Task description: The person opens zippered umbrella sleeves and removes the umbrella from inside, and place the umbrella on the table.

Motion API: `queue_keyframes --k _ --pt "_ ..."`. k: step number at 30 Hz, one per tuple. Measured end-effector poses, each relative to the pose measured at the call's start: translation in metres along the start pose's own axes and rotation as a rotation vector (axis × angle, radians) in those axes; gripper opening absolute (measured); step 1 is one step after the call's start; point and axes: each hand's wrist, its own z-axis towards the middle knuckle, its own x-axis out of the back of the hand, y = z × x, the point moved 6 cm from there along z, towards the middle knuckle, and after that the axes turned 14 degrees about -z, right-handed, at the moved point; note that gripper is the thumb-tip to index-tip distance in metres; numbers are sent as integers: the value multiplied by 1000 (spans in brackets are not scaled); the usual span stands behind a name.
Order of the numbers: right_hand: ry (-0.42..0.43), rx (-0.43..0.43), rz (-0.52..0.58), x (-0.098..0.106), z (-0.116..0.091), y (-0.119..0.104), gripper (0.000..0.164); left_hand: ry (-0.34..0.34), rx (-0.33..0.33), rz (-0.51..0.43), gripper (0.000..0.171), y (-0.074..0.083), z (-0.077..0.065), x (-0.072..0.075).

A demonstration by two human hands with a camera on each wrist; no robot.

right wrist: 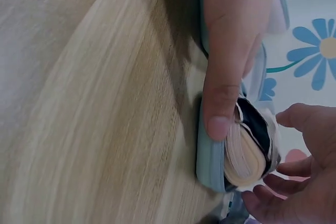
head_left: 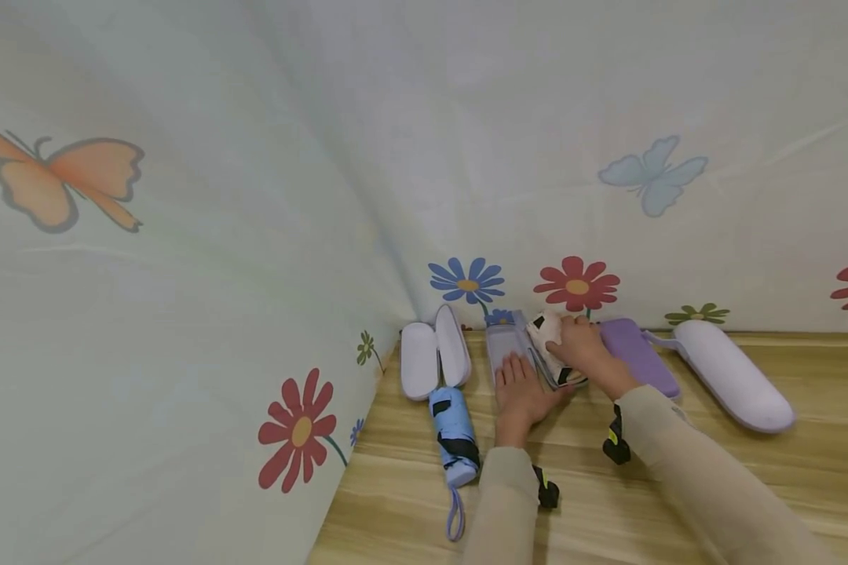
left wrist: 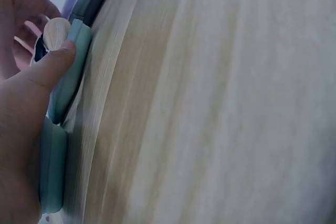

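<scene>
A pale blue-green hard case [right wrist: 210, 156] lies unfolded on the table, with its two halves side by side. My left hand [head_left: 526, 392] rests in the left half with its fingers outstretched, and its thumb presses the rim of the right half. In that right half sits a folded white-and-black umbrella [head_left: 546, 333] with a rounded cream end [right wrist: 245, 161] towards me. Over it, my right hand [head_left: 588, 349] grips the umbrella between thumb and fingers. The left wrist view shows the same cream end beside my left thumb.
To the left are an open white case [head_left: 418, 362] and a blue folded umbrella [head_left: 454, 428] with a wrist loop. A purple case [head_left: 636, 357] and a long lavender case [head_left: 731, 377] lie to the right. A flowered cloth wall [head_left: 509, 157] borders the wooden table [head_left: 389, 486].
</scene>
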Motion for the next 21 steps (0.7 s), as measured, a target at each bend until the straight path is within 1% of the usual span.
queue_keyframes --k 2,6,7,12,17,21 --pt "-23 -33 -7 -4 2 0 71 1 -3 0 114 0 -1 0" --pt "-40 -82 -10 -8 5 -6 76 6 -14 1 113 0 -2 2" --pt "-43 -81 -25 -9 7 -9 77 12 -14 -1 112 0 -2 3" --pt "-91 -101 -87 -15 11 -17 80 -4 2 -37 112 -5 -1 4" --pt "-90 -111 -107 -17 13 -17 78 -12 -12 -38 112 -4 -1 4" --pt "-88 -110 -149 -14 14 -16 79 -15 -19 -37 112 -2 0 3"
